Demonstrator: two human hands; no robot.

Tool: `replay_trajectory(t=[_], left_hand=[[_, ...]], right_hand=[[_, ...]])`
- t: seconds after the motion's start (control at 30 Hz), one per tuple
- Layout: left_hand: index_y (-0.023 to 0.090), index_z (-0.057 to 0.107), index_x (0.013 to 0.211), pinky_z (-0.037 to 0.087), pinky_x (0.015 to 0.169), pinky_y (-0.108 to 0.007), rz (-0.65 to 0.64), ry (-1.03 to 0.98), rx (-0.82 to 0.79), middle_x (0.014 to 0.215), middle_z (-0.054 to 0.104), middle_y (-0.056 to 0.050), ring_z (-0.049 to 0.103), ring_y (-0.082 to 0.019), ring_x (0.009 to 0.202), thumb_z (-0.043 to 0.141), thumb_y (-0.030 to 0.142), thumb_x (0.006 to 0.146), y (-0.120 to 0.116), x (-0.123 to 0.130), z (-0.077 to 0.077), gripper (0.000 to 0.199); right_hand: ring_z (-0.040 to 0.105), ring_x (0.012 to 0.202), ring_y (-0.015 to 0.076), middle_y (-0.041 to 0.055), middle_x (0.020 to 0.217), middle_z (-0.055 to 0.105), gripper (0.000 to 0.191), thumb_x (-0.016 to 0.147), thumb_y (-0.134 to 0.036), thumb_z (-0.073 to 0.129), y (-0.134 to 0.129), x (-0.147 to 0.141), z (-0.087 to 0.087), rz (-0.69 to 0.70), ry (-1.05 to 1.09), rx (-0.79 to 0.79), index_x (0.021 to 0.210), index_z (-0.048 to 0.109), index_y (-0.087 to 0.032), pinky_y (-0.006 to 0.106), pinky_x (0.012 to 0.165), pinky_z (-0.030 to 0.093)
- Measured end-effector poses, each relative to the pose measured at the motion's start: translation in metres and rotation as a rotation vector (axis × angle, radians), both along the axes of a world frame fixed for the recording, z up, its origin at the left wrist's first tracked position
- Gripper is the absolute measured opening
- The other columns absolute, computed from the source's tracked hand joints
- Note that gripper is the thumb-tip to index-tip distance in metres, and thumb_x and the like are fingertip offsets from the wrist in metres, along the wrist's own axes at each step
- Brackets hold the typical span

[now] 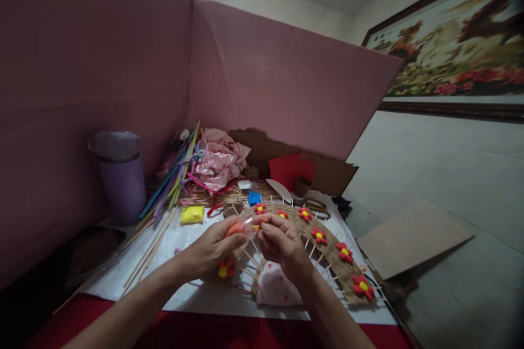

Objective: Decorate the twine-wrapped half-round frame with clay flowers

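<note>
My left hand (216, 245) is closed round a packet of orange clay (236, 229) in clear wrapping. My right hand (279, 240) pinches the other end of that wrapping, where a bit of orange shows. Both hands are held close together above a fan-shaped twine weaving (333, 248) on thin wooden sticks. Red flowers with yellow centres (318, 235) run along its arch, and one orange-red flower (225, 269) sits near my left wrist. A white fabric piece with red dots (276, 285) lies at the inner arch, partly behind my right hand.
On the left stand a purple cup (123, 185) and a bundle of coloured strips (176, 174). Yellow clay (192, 214), blue clay (254, 198), crumpled pink wrapping (221, 158), scissors (317, 207) and red paper (289, 170) lie behind the hands. Pink panels (278, 76) rise at the back.
</note>
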State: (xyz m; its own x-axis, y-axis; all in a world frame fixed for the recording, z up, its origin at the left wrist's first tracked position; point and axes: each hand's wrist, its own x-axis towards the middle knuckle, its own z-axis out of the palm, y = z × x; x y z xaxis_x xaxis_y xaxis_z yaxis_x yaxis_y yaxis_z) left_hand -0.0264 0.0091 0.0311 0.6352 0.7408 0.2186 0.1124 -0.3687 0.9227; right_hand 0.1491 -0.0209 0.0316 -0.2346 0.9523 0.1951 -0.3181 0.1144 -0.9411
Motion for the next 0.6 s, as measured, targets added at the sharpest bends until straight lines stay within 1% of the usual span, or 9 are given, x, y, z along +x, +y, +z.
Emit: replay_trajectory(t=[0.1, 0.2, 0.27, 0.33, 0.37, 0.43, 0.47, 0.5, 0.6], left_hand=[[0.017, 0.043, 0.076, 0.033, 0.060, -0.023, 0.066, 0.008, -0.004, 0.071, 0.037, 0.003, 0.035, -0.010, 0.065, 0.044, 0.046, 0.084, 0.0005, 0.0007, 0.0020, 0.030], [0.018, 0.042, 0.074, 0.031, 0.059, -0.023, 0.096, 0.007, -0.010, 0.069, 0.036, 0.004, 0.034, -0.010, 0.064, 0.044, 0.048, 0.084, 0.0016, 0.0009, 0.0019, 0.032], [0.018, 0.042, 0.074, 0.031, 0.059, -0.023, 0.107, 0.011, -0.009, 0.069, 0.036, 0.004, 0.034, -0.011, 0.064, 0.044, 0.049, 0.083, 0.0026, 0.0009, 0.0010, 0.033], [0.017, 0.042, 0.073, 0.031, 0.059, -0.023, 0.110, 0.012, -0.004, 0.069, 0.036, 0.004, 0.035, -0.011, 0.065, 0.045, 0.048, 0.083, 0.0032, 0.0011, 0.0004, 0.032], [0.018, 0.042, 0.073, 0.031, 0.059, -0.023, 0.110, 0.012, -0.004, 0.069, 0.036, 0.004, 0.035, -0.011, 0.064, 0.045, 0.047, 0.083, 0.0032, 0.0013, 0.0003, 0.032], [0.018, 0.041, 0.072, 0.030, 0.058, -0.023, 0.105, 0.015, -0.016, 0.068, 0.035, 0.004, 0.034, -0.010, 0.063, 0.045, 0.046, 0.083, 0.0027, 0.0016, 0.0006, 0.031], [0.018, 0.041, 0.071, 0.030, 0.058, -0.023, 0.102, 0.018, -0.023, 0.067, 0.035, 0.004, 0.033, -0.010, 0.062, 0.046, 0.046, 0.083, 0.0022, 0.0017, 0.0009, 0.031], [0.018, 0.041, 0.072, 0.030, 0.057, -0.023, 0.099, 0.021, -0.026, 0.067, 0.035, 0.005, 0.033, -0.010, 0.062, 0.046, 0.047, 0.083, 0.0017, 0.0018, 0.0010, 0.031], [0.018, 0.041, 0.073, 0.030, 0.057, -0.023, 0.096, 0.034, -0.010, 0.068, 0.035, 0.004, 0.033, -0.010, 0.063, 0.046, 0.047, 0.083, 0.0007, 0.0017, 0.0009, 0.031]], right_hand=[[0.019, 0.037, 0.0031, -0.0074, 0.051, 0.042, 0.018, 0.078, -0.024, 0.051, 0.0015, 0.0019, 0.0017, 0.041, 0.135, -0.100, 0.093, 0.058, -0.017, 0.016, 0.034, 0.012], [0.027, 0.040, 0.0042, -0.0060, 0.056, 0.045, 0.026, 0.071, -0.019, 0.052, 0.0026, 0.0047, 0.0051, 0.058, 0.209, -0.192, 0.096, 0.056, -0.019, 0.015, 0.037, 0.017], [0.034, 0.046, 0.0052, -0.0036, 0.062, 0.048, 0.026, 0.068, -0.019, 0.055, 0.0024, 0.0056, 0.0075, 0.058, 0.215, -0.246, 0.094, 0.056, -0.018, 0.016, 0.040, 0.022], [0.037, 0.049, 0.0059, -0.0023, 0.064, 0.048, 0.019, 0.070, -0.025, 0.058, 0.0022, 0.0051, 0.0088, 0.034, 0.214, -0.282, 0.087, 0.057, -0.017, 0.016, 0.042, 0.023], [0.036, 0.049, 0.0055, -0.0023, 0.064, 0.047, 0.017, 0.071, -0.030, 0.060, 0.0022, 0.0043, 0.0087, 0.016, 0.213, -0.287, 0.081, 0.056, -0.017, 0.016, 0.041, 0.021], [0.031, 0.046, 0.0042, -0.0031, 0.061, 0.045, 0.025, 0.074, -0.039, 0.061, 0.0027, 0.0021, 0.0069, -0.031, 0.195, -0.268, 0.070, 0.053, -0.016, 0.015, 0.039, 0.015], [0.029, 0.046, 0.0036, -0.0034, 0.061, 0.044, 0.028, 0.075, -0.041, 0.061, 0.0029, 0.0010, 0.0055, -0.054, 0.174, -0.247, 0.069, 0.052, -0.015, 0.015, 0.039, 0.014], [0.029, 0.046, 0.0034, -0.0035, 0.061, 0.045, 0.028, 0.075, -0.041, 0.062, 0.0030, 0.0001, 0.0040, -0.072, 0.142, -0.221, 0.071, 0.054, -0.015, 0.015, 0.039, 0.013], [0.031, 0.047, 0.0037, -0.0039, 0.064, 0.048, 0.021, 0.076, -0.035, 0.063, 0.0011, -0.0018, 0.0002, -0.134, 0.026, -0.109, 0.087, 0.058, -0.018, 0.015, 0.041, 0.017]])
